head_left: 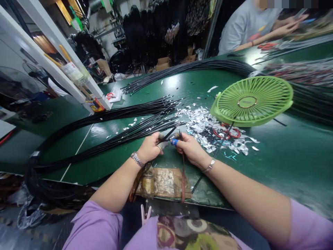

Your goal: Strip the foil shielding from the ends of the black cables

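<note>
My left hand (150, 148), with grey wraps on its fingertips and a watch at the wrist, is closed on a black cable (170, 133) that sticks out past the fingers. Close beside it, my right hand (191, 149) is pinched, a blue wrap on one finger. A thin dark strand shows at its fingertips; whether this belongs to the same cable I cannot tell. Just beyond both hands lie the ends of a bundle of black cables (127, 135). To the right of them spreads a heap of white, black and blue scraps (201, 125), with red-handled scissors (235, 133) partly on it.
A green fan (256, 100) stands on the green table (283, 152) at right. Another black cable bundle (187, 66) curves behind. Near me are a taped cardboard piece (166, 182) and a small jar (147, 185). White posts (65, 48) rise at left. Another person (240, 27) sits across.
</note>
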The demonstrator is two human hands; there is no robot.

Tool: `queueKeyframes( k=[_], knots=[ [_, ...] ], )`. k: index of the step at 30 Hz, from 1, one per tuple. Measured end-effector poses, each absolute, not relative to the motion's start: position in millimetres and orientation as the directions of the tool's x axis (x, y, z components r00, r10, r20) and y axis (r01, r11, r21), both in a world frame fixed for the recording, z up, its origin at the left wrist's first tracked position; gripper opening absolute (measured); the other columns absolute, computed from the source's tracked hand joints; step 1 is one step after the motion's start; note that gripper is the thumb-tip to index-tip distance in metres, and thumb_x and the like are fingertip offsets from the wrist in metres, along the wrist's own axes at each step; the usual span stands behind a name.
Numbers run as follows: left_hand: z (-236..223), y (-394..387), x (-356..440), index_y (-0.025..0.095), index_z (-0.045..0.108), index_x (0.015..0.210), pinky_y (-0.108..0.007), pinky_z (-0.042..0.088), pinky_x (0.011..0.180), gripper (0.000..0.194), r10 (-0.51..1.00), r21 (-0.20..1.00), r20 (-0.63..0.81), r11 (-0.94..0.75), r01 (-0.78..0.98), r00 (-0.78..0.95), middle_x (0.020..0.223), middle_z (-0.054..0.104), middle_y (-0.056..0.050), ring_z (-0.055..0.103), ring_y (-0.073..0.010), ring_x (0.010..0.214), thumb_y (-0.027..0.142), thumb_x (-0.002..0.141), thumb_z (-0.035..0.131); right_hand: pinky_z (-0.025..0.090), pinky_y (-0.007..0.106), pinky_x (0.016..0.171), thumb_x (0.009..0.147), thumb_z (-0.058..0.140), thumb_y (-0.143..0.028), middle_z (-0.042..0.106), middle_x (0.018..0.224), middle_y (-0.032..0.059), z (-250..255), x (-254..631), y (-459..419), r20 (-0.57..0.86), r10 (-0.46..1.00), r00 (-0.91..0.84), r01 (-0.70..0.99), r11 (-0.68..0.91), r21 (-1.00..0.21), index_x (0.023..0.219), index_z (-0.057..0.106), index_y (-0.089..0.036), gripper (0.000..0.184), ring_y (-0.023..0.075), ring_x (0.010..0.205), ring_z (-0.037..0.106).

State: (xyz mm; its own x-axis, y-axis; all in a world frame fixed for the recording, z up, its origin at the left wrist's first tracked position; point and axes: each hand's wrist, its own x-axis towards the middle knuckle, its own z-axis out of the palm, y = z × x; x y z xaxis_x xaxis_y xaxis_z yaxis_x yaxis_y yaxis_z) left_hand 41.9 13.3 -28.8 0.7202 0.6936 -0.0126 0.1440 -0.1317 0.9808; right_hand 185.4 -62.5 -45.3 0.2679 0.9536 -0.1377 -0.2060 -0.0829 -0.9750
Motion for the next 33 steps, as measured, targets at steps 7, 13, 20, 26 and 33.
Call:
queueKeyframes(
  k=[7,13,20,26,33],
  knots=[
    [-30.6,16.3,38.5,0.017,0.05,0.074,-0.016,0.039,0.038,0.033,0.67,0.965,-0.038,-0.168,0.202,0.741,0.056,0.056,0.005,0.052,-0.0071,0.04,0.041,0.071,0.072,0.02,0.02,0.039,0.058,0.076,-0.039,0.039,0.045,-0.0101,-45.5,185.8,-63.0,-0.138,0.961,0.241,-0.232,-0.081,-0.969,0.067,0.051,-0.021,0.032,0.0053,0.04,0.029],
    [-27.9,16.5,37.7,0.017,0.05,0.074,-0.017,0.037,0.038,0.038,0.658,0.962,-0.08,-0.147,0.231,0.749,0.054,0.056,0.004,0.052,-0.0074,0.038,0.048,0.071,0.072,0.021,0.02,0.039,0.056,0.077,-0.037,0.039,0.047,-0.0105,-46.2,184.8,-62.5,-0.143,0.963,0.229,-0.27,-0.079,-0.96,0.068,0.051,-0.021,0.033,0.0044,0.039,0.029],
    [-26.5,17.5,36.6,0.016,0.05,0.075,-0.017,0.032,0.035,0.042,0.615,0.967,-0.1,-0.124,0.221,0.782,0.053,0.055,0.005,0.045,-0.0051,0.034,0.052,0.07,0.071,0.02,0.02,0.039,0.054,0.075,-0.031,0.04,0.047,-0.0089,-44.5,187.4,-62.8,-0.191,0.967,0.167,-0.344,-0.124,-0.931,0.062,0.049,-0.02,0.03,0.0044,0.041,0.03],
    [-25.2,19.6,36.2,0.016,0.049,0.076,-0.017,0.027,0.033,0.046,0.517,0.979,-0.189,0.034,0.201,0.835,0.05,0.055,0.006,0.041,-0.0042,0.031,0.054,0.066,0.073,0.02,0.019,0.039,0.054,0.075,-0.029,0.045,0.05,-0.0065,-41.6,188.4,-64.0,-0.229,0.973,0.012,-0.405,-0.205,-0.891,0.061,0.051,-0.019,0.027,0.0042,0.042,0.031],
    [-24.8,22.0,35.8,0.016,0.049,0.076,-0.016,0.025,0.033,0.048,0.585,0.977,-0.181,0.016,0.212,0.79,0.048,0.052,0.007,0.039,-0.0039,0.031,0.057,0.064,0.073,0.022,0.019,0.038,0.054,0.075,-0.03,0.043,0.047,-0.0091,-42.3,189.1,-64.4,-0.19,0.978,0.085,-0.287,-0.158,-0.945,0.069,0.054,-0.02,0.029,0.005,0.04,0.033]
  ],
)
